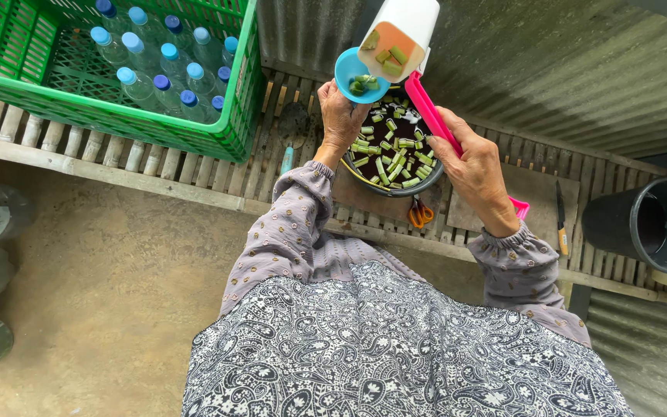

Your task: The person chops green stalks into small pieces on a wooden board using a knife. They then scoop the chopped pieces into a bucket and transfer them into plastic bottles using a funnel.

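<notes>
While the white jug (403,35) is tipped by its pink handle, gripped in the closed right hand (476,174), green cut pieces (391,150) are dropped into the dark bowl (426,176) on the slatted desk (194,166); the left hand (339,116) is closed on a blue funnel (353,71), best kept level over the bowl

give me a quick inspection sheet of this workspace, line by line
surface: slatted bamboo bench, worn board under the bowl.
job's things: dark bowl of cut green pieces in dark liquid; blue scoop holding some pieces; white dustpan with pink handle, tilted over the bowl.
clutter: orange scissors, knife, green crate of blue-capped bottles.
hands: left hand holds the scoop; right hand grips the handle.
cables: nothing seen.
surroundings: corrugated metal wall, black bucket, concrete floor, large bottles at left.
</notes>
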